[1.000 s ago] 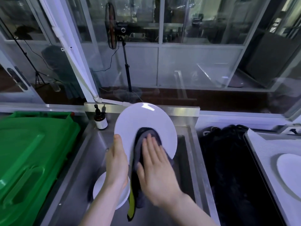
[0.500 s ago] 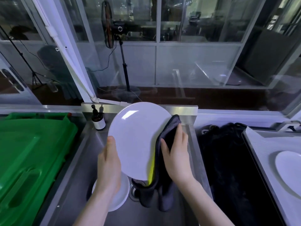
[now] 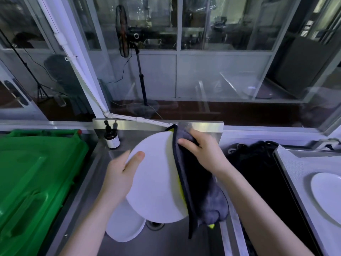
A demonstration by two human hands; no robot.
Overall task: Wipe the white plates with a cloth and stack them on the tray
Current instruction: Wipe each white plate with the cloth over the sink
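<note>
your left hand [image 3: 120, 174] grips the white plate [image 3: 155, 182] by its left edge, thumb laid flat on the face and the other fingers curled out of sight behind the rim. the plate stands tilted, its face turned up toward you, above the steel sink [image 3: 166, 242].

your right hand [image 3: 204, 154] is closed on the grey cloth [image 3: 197, 183], pinching it over the plate's upper right edge across from your left hand's hold. the thumb presses on the near side of the fabric. the rest of the fingers seem to wrap behind it, though the cloth hides them. from that pinch the cloth hangs down along the plate's right rim, a yellow inner side showing at the fold, and its tail ends below the plate's lower edge.

directly under your left wrist a second white plate [image 3: 123, 226] lies flat in the sink bottom, just beside the drain [image 3: 155, 224]. beyond your left thumb, a dark pump bottle [image 3: 111, 139] stands in the sink's far corner. outside your left hand sits a green bin [image 3: 36, 172]. past your right forearm lies a heap of black material [image 3: 258, 172], and beyond it the tray [image 3: 299, 163] with one white plate [image 3: 328, 196] lying on it, well apart from the plate you hold.
</note>
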